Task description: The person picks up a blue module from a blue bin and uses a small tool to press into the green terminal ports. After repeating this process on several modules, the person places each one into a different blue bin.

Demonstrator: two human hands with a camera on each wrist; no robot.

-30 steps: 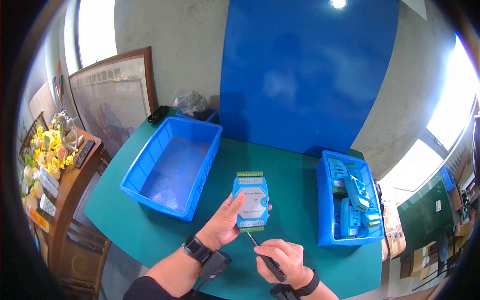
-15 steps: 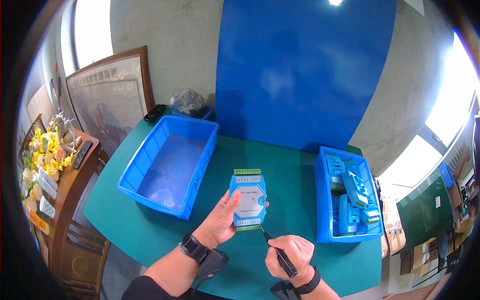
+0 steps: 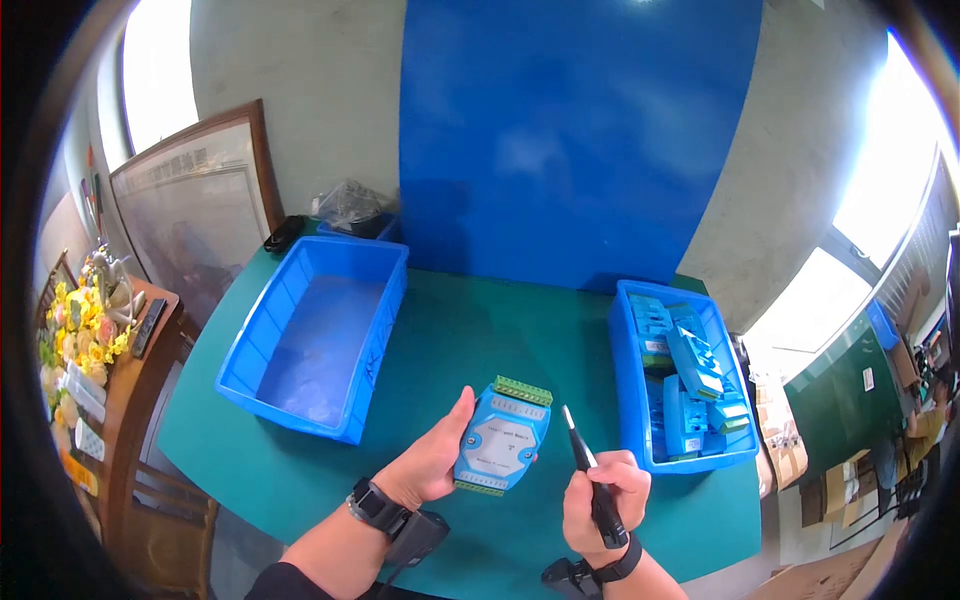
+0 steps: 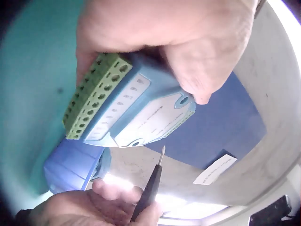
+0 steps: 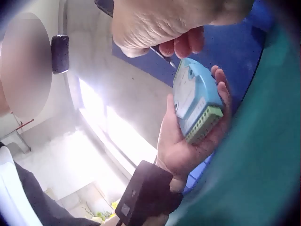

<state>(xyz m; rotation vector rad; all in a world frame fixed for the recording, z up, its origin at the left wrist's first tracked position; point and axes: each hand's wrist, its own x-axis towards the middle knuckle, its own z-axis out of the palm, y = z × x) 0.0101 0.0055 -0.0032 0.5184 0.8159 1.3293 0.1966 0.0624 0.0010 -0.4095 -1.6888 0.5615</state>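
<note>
My left hand (image 3: pixel 430 462) grips a light-blue module (image 3: pixel 502 440) by its left side, above the table; green terminal strips run along its two ends. In the left wrist view the module (image 4: pixel 141 106) shows a row of round holes in the nearer strip. My right hand (image 3: pixel 606 505) holds a black screwdriver (image 3: pixel 603 510), its bare metal tip pointing up, just right of the module's upper strip and apart from it. The right wrist view shows the left hand (image 5: pixel 181 153) cupped around the module (image 5: pixel 195 96).
On the green table (image 3: pixel 470 320), a blue bin (image 3: pixel 362 375) with no modules visible inside stands at the left. Another blue bin (image 3: pixel 632 400) at the right holds several light-blue modules (image 3: pixel 690 365). A blue panel (image 3: pixel 580 130) rises behind; a plastic bag (image 3: pixel 350 203) lies at the back left.
The screwdriver tip has moved from the module's lower strip up to beside its upper strip. The module has tilted clockwise and sits lower, and the head view has shifted.
</note>
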